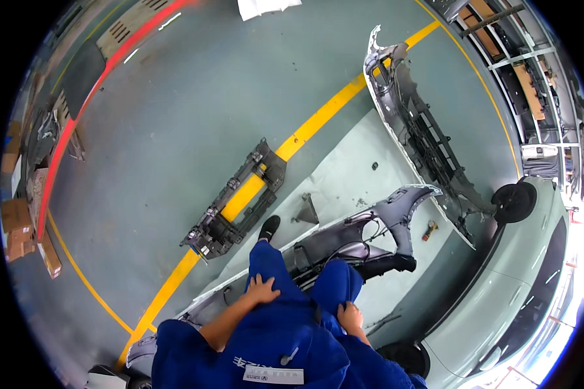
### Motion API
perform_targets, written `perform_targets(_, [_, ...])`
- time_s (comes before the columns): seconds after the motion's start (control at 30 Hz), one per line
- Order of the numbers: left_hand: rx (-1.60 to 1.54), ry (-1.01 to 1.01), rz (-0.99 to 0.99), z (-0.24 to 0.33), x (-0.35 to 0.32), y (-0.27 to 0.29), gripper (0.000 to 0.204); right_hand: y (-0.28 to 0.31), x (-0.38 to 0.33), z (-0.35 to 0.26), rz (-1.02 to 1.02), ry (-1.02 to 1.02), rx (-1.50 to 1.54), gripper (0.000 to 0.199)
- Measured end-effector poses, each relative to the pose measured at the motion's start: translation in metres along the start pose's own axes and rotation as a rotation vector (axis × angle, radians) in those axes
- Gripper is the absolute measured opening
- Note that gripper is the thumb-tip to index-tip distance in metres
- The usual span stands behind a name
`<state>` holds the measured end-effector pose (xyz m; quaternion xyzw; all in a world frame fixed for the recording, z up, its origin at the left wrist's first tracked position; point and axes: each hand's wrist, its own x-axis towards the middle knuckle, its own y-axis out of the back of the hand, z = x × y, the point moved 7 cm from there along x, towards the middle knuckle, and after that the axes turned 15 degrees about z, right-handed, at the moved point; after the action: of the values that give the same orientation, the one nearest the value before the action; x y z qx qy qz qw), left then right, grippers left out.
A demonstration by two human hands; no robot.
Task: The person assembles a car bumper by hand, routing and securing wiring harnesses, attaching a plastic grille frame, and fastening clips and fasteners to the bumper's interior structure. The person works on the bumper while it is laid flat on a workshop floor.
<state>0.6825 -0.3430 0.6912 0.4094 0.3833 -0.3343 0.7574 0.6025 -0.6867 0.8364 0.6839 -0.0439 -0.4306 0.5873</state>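
My left hand [263, 290] lies on my left thigh with its fingers spread, holding nothing. My right hand [350, 318] rests against my right thigh, its fingers partly hidden. Beneath and between my legs is a grey car bumper cover [396, 217], inner side up, with black wiring along it; my body hides part of it. Ahead of my left shoe [270, 227] a black plastic frame panel [237, 201] lies across the yellow floor line. A small dark triangular bracket [307, 211] sits close to the bumper cover. Neither hand touches these parts.
A second bumper [422, 126] with black inner parts lies ahead right on the white sheet [344, 168]. Near it are a small tool [429, 231] and a small black piece [375, 166]. A pale car [499, 292] stands right, shelving [532, 71] beyond, and cardboard boxes [17, 227] far left.
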Motion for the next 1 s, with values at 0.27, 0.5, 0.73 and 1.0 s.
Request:
perform_targets(0.27, [-0.06, -0.03, 0.077, -0.004, 0.059, 0.084, 0.084, 0.046, 0.035, -0.052, 0.265, 0.094, 0.261, 0.045])
perform_targets(0.5, [-0.302, -0.066, 0.201, 0.003, 0.094, 0.13, 0.079, 0.06, 0.092, -0.11, 0.167, 0.195, 0.275, 0.048])
perform_targets(0.73, [-0.381, -0.019, 0.208, 0.018, 0.106, 0.173, 0.076, 0.058, 0.144, -0.145, 0.113, 0.292, 0.384, 0.05])
perform_targets(1.0, [-0.45, 0.026, 0.239, 0.042, 0.15, 0.214, 0.068, 0.062, 0.225, -0.172, 0.049, 0.278, 0.487, 0.048])
